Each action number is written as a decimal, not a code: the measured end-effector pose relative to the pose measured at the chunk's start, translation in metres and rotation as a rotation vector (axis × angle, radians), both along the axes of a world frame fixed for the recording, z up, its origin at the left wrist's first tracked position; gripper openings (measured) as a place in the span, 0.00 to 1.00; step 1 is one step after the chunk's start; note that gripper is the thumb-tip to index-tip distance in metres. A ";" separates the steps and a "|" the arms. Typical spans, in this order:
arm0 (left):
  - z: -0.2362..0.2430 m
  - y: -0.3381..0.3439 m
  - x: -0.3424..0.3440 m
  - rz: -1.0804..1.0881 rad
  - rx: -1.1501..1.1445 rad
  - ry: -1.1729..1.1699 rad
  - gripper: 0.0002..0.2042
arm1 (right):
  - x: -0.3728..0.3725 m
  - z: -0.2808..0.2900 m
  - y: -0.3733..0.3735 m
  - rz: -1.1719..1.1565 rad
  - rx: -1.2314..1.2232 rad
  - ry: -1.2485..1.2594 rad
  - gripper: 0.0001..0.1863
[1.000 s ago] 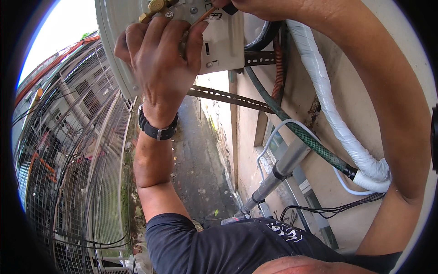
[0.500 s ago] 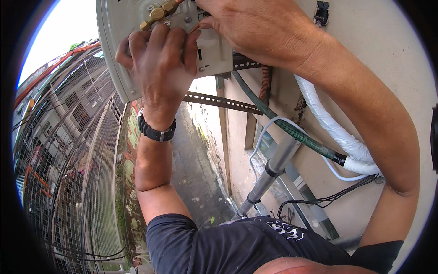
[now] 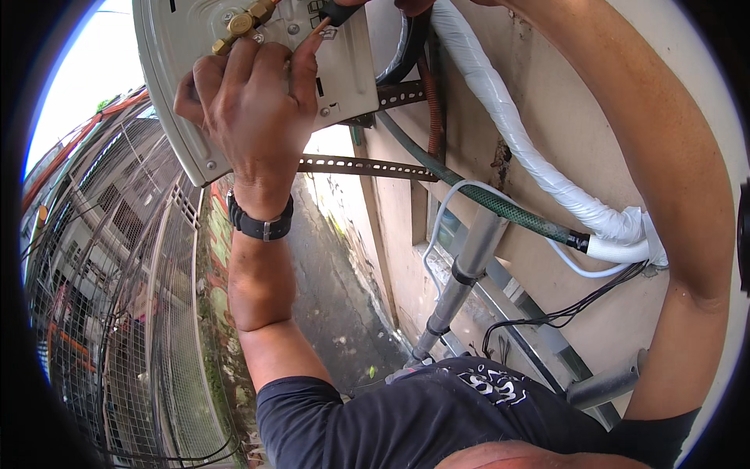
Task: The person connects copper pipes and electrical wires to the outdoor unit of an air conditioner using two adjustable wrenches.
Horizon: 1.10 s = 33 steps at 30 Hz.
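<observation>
White print (image 3: 496, 383) crosses the dark shirt (image 3: 383, 414) at the lower centre of the frame, its lines bent by the folds. Small dark printed marks (image 3: 329, 34) sit on the off-white metal casing (image 3: 348, 74) at the upper left, partly behind a copper pipe (image 3: 319, 26). The pipe runs out of a dark insulation sleeve (image 3: 341, 12) that encloses it near the top edge.

The left hand (image 3: 258, 117) is against the casing, just below a brass valve (image 3: 241, 23). Its fingers are curled, and the raised thumb is at the copper pipe; whether they pinch the pipe cannot be told, as the hand hides the grip. The right hand (image 3: 414, 6) is mostly cut off by the top edge near the sleeve, so the state of its fingers cannot be told. A black-strapped watch (image 3: 266, 227) circles the left wrist.

At the right, a white-wrapped bundle (image 3: 531, 148) slants down the wall. Beside its lower end, a green braided hose (image 3: 516, 215) meets a white sleeve (image 3: 617, 250). A slotted metal bar (image 3: 367, 166) stands below the casing.
</observation>
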State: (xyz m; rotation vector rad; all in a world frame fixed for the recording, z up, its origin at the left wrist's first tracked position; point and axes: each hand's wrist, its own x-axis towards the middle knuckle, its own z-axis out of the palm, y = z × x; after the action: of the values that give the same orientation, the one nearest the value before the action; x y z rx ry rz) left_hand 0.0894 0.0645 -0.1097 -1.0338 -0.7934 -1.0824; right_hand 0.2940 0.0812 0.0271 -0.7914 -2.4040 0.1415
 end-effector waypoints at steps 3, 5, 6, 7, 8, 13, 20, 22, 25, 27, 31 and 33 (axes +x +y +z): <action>-0.004 -0.004 -0.005 0.022 0.000 -0.001 0.16 | 0.004 0.002 -0.018 -0.108 -0.048 -0.104 0.27; 0.000 -0.002 -0.005 -0.023 0.026 0.023 0.14 | 0.009 0.001 -0.025 -0.146 -0.041 -0.152 0.28; 0.001 -0.001 -0.005 -0.026 0.016 0.022 0.14 | 0.007 -0.001 -0.022 -0.159 -0.026 -0.160 0.29; -0.001 -0.001 -0.004 -0.030 0.006 0.021 0.13 | 0.003 -0.003 -0.020 -0.172 -0.012 -0.168 0.29; 0.002 -0.005 -0.003 -0.029 0.006 0.026 0.13 | 0.001 -0.001 -0.020 -0.181 0.013 -0.169 0.30; -0.006 -0.016 -0.004 0.058 -0.113 0.004 0.06 | -0.005 0.018 -0.004 -0.150 -0.012 -0.234 0.38; 0.000 -0.010 0.005 0.059 -0.104 -0.024 0.05 | -0.013 0.016 0.016 -0.235 -0.095 -0.124 0.40; 0.001 -0.011 0.015 0.081 -0.108 -0.010 0.05 | -0.021 0.025 0.035 -0.212 -0.039 -0.212 0.37; -0.004 -0.015 0.004 0.053 -0.090 -0.031 0.11 | -0.014 0.025 0.013 -0.036 0.004 -0.290 0.32; -0.004 -0.008 -0.001 0.022 -0.043 -0.029 0.15 | -0.006 0.019 -0.010 -0.094 0.004 -0.289 0.29; 0.000 -0.008 0.001 -0.040 -0.010 -0.008 0.15 | -0.006 0.016 -0.006 -0.087 0.093 -0.256 0.21; -0.004 -0.010 0.001 -0.004 -0.024 -0.030 0.14 | -0.011 0.011 -0.006 -0.124 0.112 -0.225 0.22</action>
State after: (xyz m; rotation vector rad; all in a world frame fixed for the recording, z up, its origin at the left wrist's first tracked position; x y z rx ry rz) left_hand 0.0900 0.0546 -0.1135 -1.0418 -0.8301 -1.0965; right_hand 0.2827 0.0749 0.0378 -0.9443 -2.5362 -0.1384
